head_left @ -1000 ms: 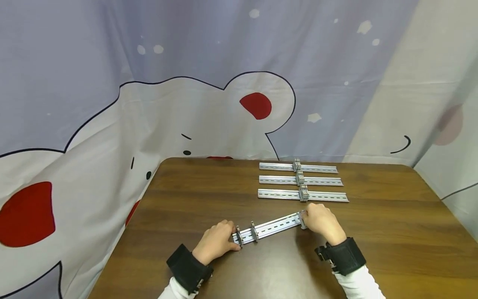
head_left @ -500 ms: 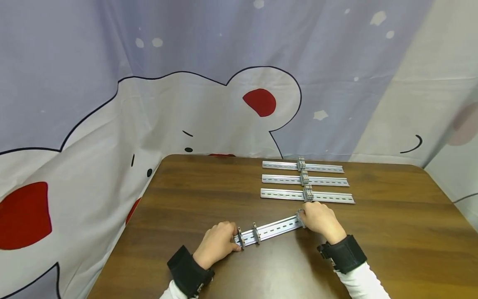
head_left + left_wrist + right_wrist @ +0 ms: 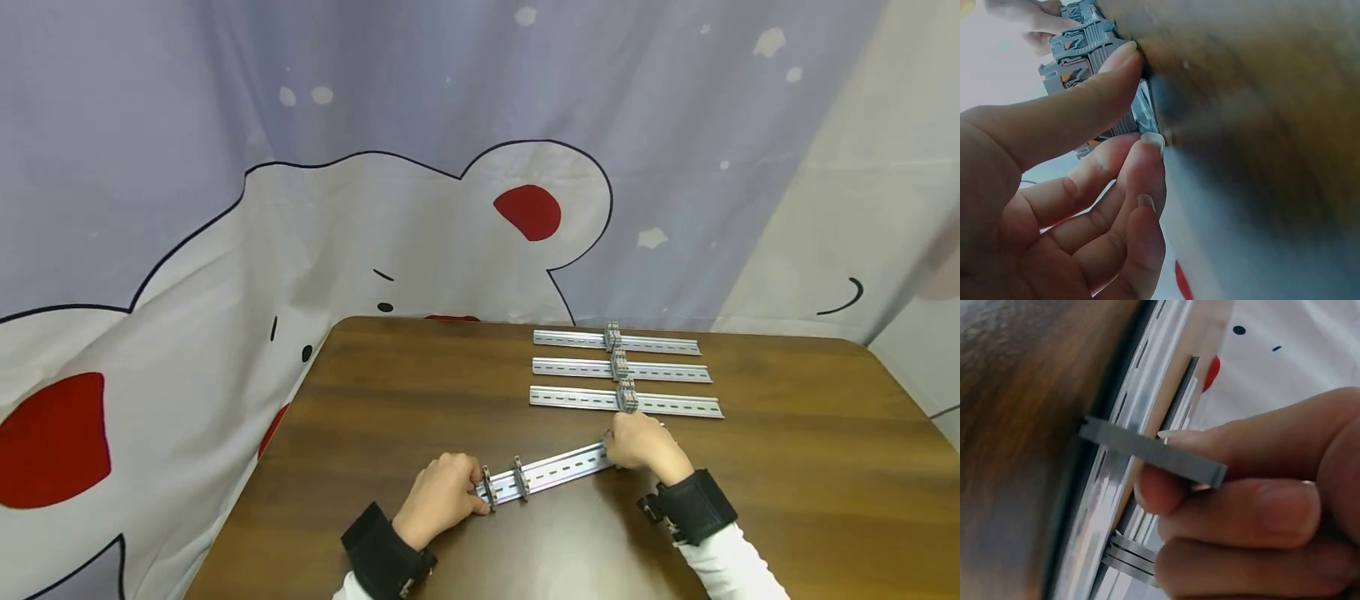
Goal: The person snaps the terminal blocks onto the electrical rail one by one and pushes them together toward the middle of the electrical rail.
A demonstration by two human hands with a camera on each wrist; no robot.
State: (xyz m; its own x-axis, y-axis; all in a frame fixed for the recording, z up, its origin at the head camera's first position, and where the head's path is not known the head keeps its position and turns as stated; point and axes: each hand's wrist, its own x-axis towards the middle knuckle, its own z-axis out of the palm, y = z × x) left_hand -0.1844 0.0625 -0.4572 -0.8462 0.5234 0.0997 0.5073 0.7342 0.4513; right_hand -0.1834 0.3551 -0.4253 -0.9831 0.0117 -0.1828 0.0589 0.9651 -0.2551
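A metal DIN rail (image 3: 566, 468) lies slanted near the front of the table. Two thin grey terminal blocks (image 3: 521, 478) are clipped across its left part. My left hand (image 3: 442, 490) holds the rail's left end; in the left wrist view the thumb overlaps the near block and the fingertips meet the rail edge (image 3: 1144, 109). At the other end, my right hand (image 3: 647, 444) pinches a slim grey terminal block (image 3: 1154, 453) between thumb and fingers. That block crosses over the rail in the right wrist view; from the head view the hand mostly hides it.
Behind the hands lie three more DIN rails in parallel: a near one (image 3: 570, 397), a middle one (image 3: 570, 367) and a far one (image 3: 570, 337). Each bears a cluster of terminal blocks (image 3: 626, 395) about its middle. A patterned curtain (image 3: 420, 233) hangs behind the wooden table (image 3: 420, 375).
The head view has shifted slightly. Both hands keep their grip at the rail's two ends. The terminal block in my right hand shows less now, more covered by the hand.
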